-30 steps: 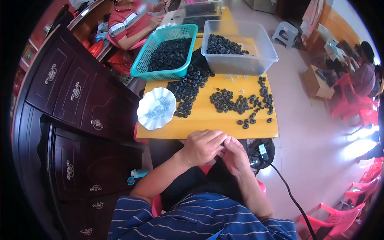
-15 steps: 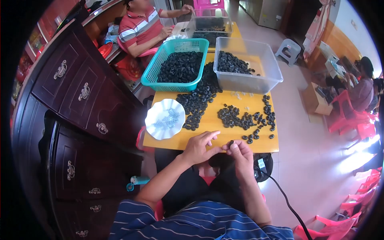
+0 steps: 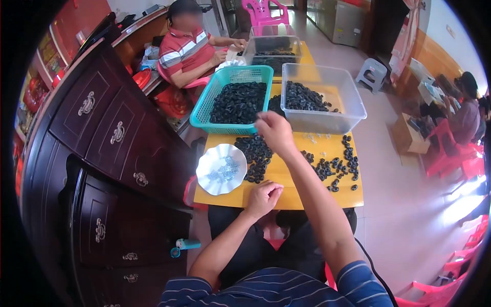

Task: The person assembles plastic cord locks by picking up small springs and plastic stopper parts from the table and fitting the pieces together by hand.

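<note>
My right hand (image 3: 274, 131) reaches over the table to the near right corner of the green basket (image 3: 204, 120), above the black rings. Its fingers are bent together and blurred; whether they hold anything cannot be made out. My left hand (image 3: 263, 198) is closed at the table's front edge, with whatever it holds hidden. Black rings (image 3: 254, 158) lie in a heap between the basket and a white scalloped dish (image 3: 204, 174) of small clear pieces. More black rings (image 3: 323, 169) are scattered to the right of my right forearm.
A clear plastic bin (image 3: 327, 120) with black rings stands at the back right of the yellow table (image 3: 291, 197). A person in a red shirt (image 3: 186, 51) sits beyond the basket. Dark drawers (image 3: 110, 133) stand at the left, a grey stool (image 3: 372, 74) at the right.
My right hand has left the spot beside my left hand and moved forward to the basket's corner. My left hand has closed. The view has tilted up, showing more of the far person.
</note>
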`<action>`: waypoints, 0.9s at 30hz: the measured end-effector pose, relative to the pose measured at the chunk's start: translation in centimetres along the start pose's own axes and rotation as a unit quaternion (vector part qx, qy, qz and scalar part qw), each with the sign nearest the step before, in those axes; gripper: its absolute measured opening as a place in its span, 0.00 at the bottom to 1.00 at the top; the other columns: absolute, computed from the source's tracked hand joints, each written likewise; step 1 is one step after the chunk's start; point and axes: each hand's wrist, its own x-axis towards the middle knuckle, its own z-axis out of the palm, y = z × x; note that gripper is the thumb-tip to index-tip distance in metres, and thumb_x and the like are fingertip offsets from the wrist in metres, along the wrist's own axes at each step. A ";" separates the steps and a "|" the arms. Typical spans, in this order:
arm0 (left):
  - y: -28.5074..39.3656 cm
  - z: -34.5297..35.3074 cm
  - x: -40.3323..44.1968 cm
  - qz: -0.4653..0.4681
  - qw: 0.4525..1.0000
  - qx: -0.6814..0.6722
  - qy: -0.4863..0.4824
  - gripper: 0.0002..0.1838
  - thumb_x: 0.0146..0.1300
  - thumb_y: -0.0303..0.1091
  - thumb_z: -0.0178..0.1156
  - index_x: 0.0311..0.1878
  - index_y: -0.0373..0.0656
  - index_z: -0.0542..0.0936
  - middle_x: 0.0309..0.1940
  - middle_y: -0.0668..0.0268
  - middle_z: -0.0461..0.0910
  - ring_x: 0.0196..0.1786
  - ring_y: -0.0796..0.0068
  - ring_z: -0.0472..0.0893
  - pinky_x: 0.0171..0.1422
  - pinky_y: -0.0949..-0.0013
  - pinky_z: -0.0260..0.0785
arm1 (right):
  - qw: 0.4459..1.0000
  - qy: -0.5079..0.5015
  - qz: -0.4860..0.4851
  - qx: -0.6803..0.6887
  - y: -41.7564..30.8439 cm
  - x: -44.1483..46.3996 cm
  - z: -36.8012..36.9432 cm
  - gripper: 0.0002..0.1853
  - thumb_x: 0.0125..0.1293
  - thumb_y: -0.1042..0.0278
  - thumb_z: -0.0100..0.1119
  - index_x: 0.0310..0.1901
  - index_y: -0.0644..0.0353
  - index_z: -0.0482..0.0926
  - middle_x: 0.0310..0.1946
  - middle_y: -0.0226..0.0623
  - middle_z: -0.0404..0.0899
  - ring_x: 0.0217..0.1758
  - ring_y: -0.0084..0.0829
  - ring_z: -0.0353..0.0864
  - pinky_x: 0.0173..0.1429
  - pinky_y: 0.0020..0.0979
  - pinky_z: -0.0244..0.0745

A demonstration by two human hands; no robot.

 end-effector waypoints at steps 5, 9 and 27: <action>0.2 0.3 0.1 0.015 1.000 -0.010 0.024 0.02 0.62 0.25 0.63 0.36 0.37 0.83 0.31 0.57 0.83 0.34 0.56 0.84 0.38 0.62 0.75 | 0.991 0.105 -0.059 -0.060 -1.3 2.1 -0.8 0.18 0.65 0.71 0.61 0.56 0.63 0.79 0.46 0.42 0.87 0.45 0.33 0.87 0.54 0.32 0.80; 0.1 0.3 0.1 0.001 1.000 -0.008 0.017 0.03 0.62 0.25 0.63 0.36 0.38 0.83 0.30 0.57 0.83 0.33 0.56 0.83 0.37 0.62 0.74 | 0.984 0.041 -0.073 -0.156 1.0 -1.8 -5.9 0.11 0.63 0.67 0.65 0.46 0.58 0.85 0.35 0.41 0.87 0.39 0.35 0.88 0.47 0.34 0.80; -0.1 0.5 0.0 -0.003 1.000 -0.007 0.024 0.03 0.61 0.24 0.63 0.37 0.37 0.83 0.31 0.57 0.83 0.32 0.59 0.84 0.36 0.66 0.74 | 0.878 0.018 0.128 -0.461 8.8 -7.0 -17.2 0.10 0.55 0.62 0.69 0.38 0.53 0.86 0.39 0.40 0.85 0.45 0.43 0.85 0.50 0.41 0.80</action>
